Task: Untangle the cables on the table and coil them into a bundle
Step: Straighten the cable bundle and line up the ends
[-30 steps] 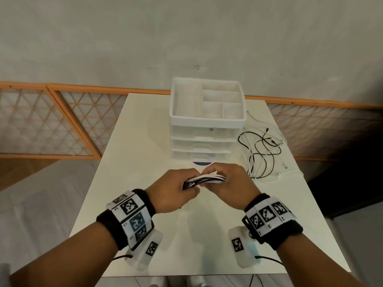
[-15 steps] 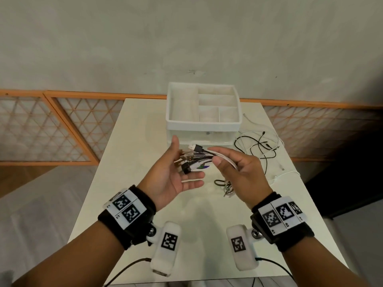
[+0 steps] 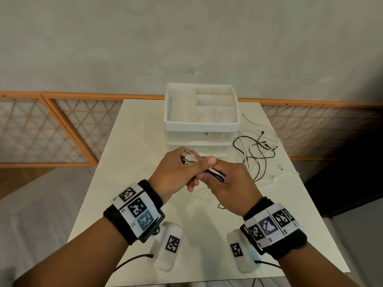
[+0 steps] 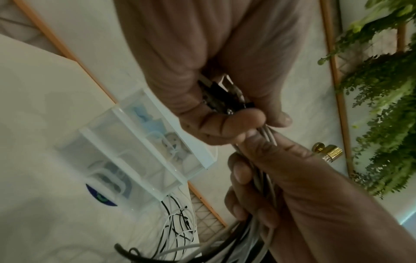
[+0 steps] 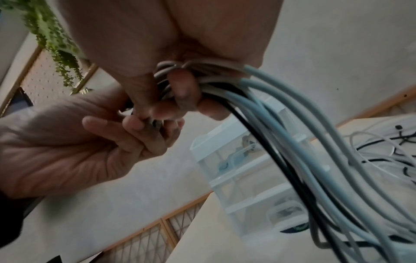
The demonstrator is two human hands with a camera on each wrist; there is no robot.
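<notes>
Left hand [image 3: 176, 172]: fingers pinching the plug ends [image 3: 188, 158] of the gathered cables [image 3: 215, 174].
Right hand [image 3: 230, 183]: fingers curled round the strands, above mid-worktop.
Loose tangle [image 3: 257, 154]: on the worktop [image 3: 132, 162] at 2 o'clock, beside the drawer organiser [image 3: 202, 121].
Technique: keep plugs level, feed even loops, steady tension.
Room: pale wall, orange lattice panels [image 3: 41, 129].

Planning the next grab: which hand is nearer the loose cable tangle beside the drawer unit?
Right. The right hand sits just beside the cable tangle; the left hand is farther off, across the right hand.
</notes>
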